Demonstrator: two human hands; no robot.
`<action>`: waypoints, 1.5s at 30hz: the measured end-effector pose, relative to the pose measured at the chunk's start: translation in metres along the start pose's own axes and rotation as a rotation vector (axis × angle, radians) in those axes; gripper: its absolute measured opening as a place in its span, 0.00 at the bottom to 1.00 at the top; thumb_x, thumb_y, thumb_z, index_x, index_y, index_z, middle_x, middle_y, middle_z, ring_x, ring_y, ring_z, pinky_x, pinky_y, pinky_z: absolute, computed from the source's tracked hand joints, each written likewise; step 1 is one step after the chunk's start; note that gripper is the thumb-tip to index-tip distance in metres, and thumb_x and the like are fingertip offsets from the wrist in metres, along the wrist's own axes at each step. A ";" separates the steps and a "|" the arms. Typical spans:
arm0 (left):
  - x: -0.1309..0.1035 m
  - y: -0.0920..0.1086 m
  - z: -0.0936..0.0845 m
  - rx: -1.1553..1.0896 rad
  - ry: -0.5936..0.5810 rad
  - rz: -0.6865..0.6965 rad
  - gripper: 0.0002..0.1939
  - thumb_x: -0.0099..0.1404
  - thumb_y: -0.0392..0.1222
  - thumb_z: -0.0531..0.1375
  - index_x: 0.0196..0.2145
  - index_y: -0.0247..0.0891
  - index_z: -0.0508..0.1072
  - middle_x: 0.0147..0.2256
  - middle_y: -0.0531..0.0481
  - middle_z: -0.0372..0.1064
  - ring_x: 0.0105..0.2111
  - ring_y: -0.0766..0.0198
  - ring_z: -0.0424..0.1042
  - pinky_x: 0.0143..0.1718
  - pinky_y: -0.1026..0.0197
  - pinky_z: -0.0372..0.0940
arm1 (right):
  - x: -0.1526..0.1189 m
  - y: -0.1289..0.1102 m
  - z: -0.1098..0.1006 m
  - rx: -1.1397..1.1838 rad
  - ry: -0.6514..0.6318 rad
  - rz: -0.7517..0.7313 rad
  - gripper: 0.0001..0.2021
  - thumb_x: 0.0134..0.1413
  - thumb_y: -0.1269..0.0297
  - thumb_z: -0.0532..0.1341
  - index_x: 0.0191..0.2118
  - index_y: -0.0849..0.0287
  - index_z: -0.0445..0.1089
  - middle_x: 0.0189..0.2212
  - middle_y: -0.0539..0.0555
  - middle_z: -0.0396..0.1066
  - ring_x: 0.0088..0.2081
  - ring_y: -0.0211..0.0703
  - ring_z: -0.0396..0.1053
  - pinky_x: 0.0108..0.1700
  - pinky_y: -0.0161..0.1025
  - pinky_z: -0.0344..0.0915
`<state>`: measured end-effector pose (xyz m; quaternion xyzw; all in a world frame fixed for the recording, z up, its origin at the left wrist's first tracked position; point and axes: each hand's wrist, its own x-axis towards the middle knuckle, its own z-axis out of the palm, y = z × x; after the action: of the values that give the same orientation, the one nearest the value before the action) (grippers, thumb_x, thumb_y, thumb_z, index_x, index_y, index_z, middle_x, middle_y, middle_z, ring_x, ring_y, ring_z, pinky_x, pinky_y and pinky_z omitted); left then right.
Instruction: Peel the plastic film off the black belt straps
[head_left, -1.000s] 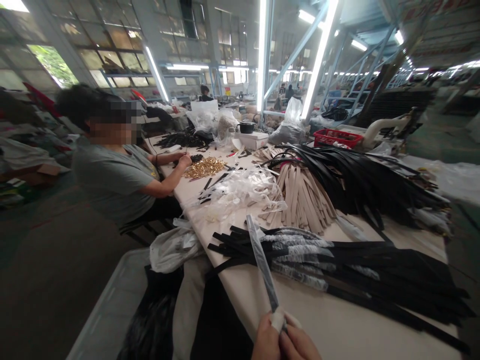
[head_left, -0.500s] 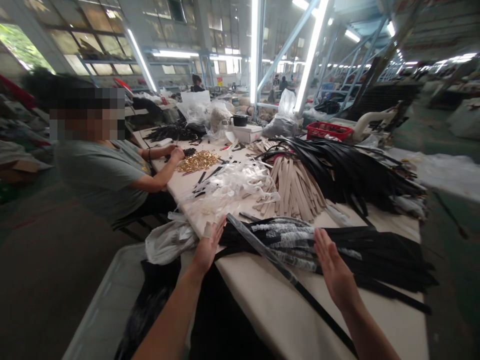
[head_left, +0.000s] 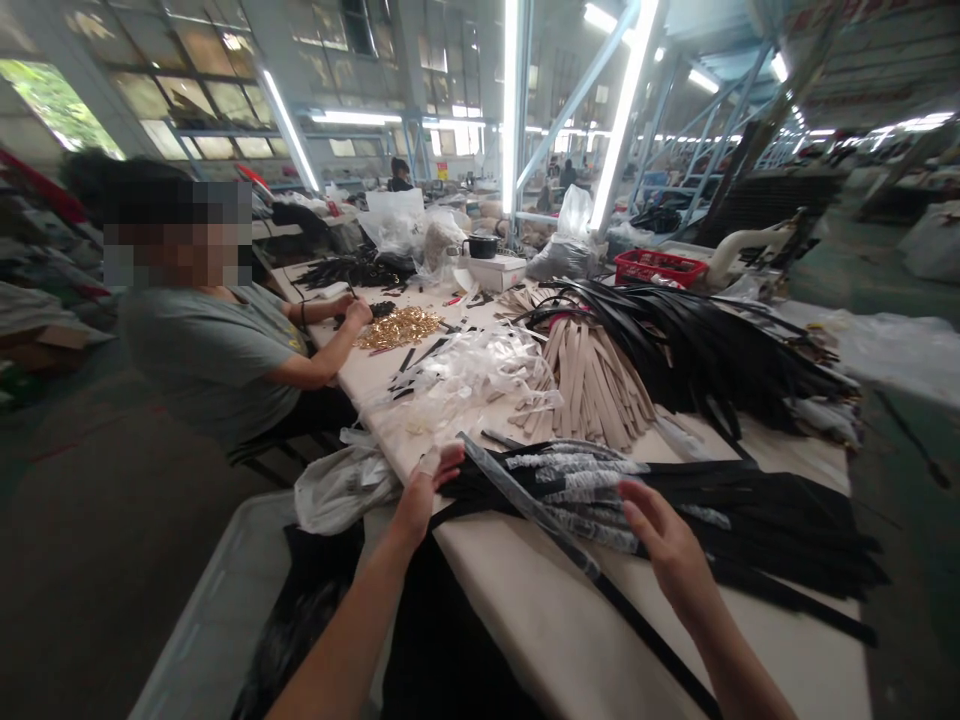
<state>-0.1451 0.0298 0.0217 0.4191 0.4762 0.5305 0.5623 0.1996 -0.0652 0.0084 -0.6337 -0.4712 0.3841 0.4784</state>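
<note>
Having laid the wrapped strap (head_left: 525, 495) on the pile of straps (head_left: 712, 510), our left hand (head_left: 427, 490) and right hand (head_left: 664, 545) hover open, empty.

Co-worker in grey t-shirt (head_left: 217, 365) seated at left of table (head_left: 547, 620). Gold metal fittings pile (head_left: 396, 328) just beside their hand. Tan straps fanned out (head_left: 592, 390) mid-table, clear plastic sleeves heap (head_left: 472, 375) beside them. Red basket (head_left: 658, 267), white box (head_left: 493, 270) and black pot (head_left: 481, 246) at far end. Grey bin (head_left: 202, 620) on floor.
</note>
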 end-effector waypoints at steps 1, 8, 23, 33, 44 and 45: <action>-0.010 -0.006 0.005 0.052 -0.011 -0.046 0.30 0.63 0.65 0.55 0.40 0.33 0.78 0.41 0.36 0.78 0.40 0.51 0.78 0.40 0.54 0.70 | -0.007 0.008 0.000 -0.150 -0.054 -0.012 0.24 0.57 0.44 0.60 0.50 0.55 0.73 0.50 0.59 0.75 0.51 0.56 0.72 0.55 0.48 0.65; -0.104 -0.100 0.083 0.121 -0.259 -0.588 0.29 0.55 0.68 0.59 0.30 0.35 0.72 0.24 0.43 0.74 0.19 0.58 0.73 0.22 0.60 0.63 | -0.054 0.066 0.025 -0.502 -0.302 -0.081 0.19 0.58 0.46 0.56 0.32 0.57 0.72 0.32 0.59 0.76 0.36 0.54 0.74 0.42 0.45 0.68; -0.138 -0.100 0.147 -0.395 -0.007 -0.564 0.21 0.61 0.60 0.60 0.36 0.37 0.70 0.35 0.43 0.76 0.18 0.65 0.69 0.16 0.66 0.56 | -0.090 0.034 0.064 0.040 -0.421 0.256 0.27 0.59 0.37 0.53 0.31 0.60 0.68 0.21 0.52 0.71 0.18 0.38 0.68 0.20 0.33 0.61; -0.122 -0.086 0.137 -0.432 0.078 -0.391 0.20 0.64 0.56 0.58 0.40 0.34 0.72 0.36 0.41 0.75 0.36 0.53 0.76 0.39 0.53 0.68 | -0.104 0.048 0.074 0.074 -0.483 0.348 0.32 0.57 0.31 0.49 0.33 0.60 0.67 0.20 0.52 0.71 0.14 0.36 0.64 0.16 0.30 0.55; -0.114 -0.074 0.131 -0.487 0.069 -0.421 0.24 0.63 0.57 0.58 0.46 0.34 0.71 0.38 0.39 0.77 0.35 0.51 0.77 0.40 0.52 0.67 | -0.112 0.069 0.067 0.005 -0.588 0.318 0.38 0.53 0.26 0.46 0.35 0.61 0.71 0.19 0.56 0.73 0.19 0.40 0.66 0.23 0.33 0.56; -0.109 -0.073 0.132 -0.472 0.092 -0.407 0.23 0.63 0.57 0.58 0.45 0.34 0.72 0.37 0.39 0.77 0.35 0.51 0.77 0.41 0.51 0.67 | -0.112 0.072 0.067 -0.007 -0.581 0.318 0.39 0.52 0.25 0.46 0.34 0.62 0.71 0.19 0.56 0.73 0.20 0.40 0.66 0.24 0.33 0.56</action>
<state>0.0001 -0.0807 -0.0139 0.1485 0.4392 0.5212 0.7165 0.1238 -0.1635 -0.0742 -0.5648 -0.4846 0.6170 0.2559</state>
